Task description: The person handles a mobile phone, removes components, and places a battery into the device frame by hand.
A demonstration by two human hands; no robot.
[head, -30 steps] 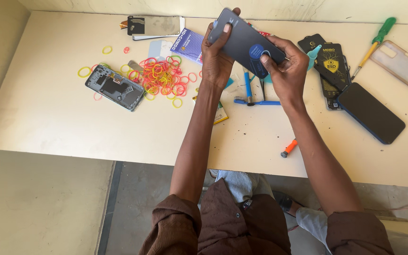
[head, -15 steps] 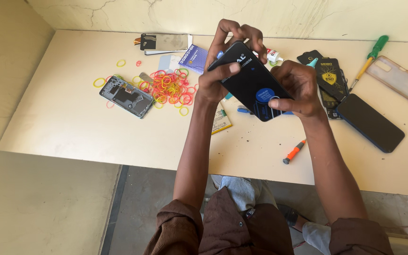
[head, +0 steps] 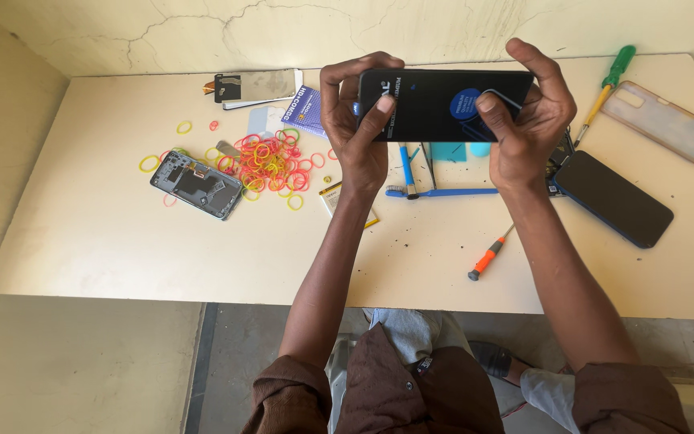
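Both hands, left hand [head: 361, 137] and right hand [head: 526, 128], hold the phone [head: 442, 104] (long axis sideways).

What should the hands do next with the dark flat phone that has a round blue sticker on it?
Probably peel the round blue sticker off. The right hand has its thumb right at the sticker's edge, while the left hand grips the other end of the dark flat phone, holding it level above the pale table. That looks like a steadying hold for peeling.
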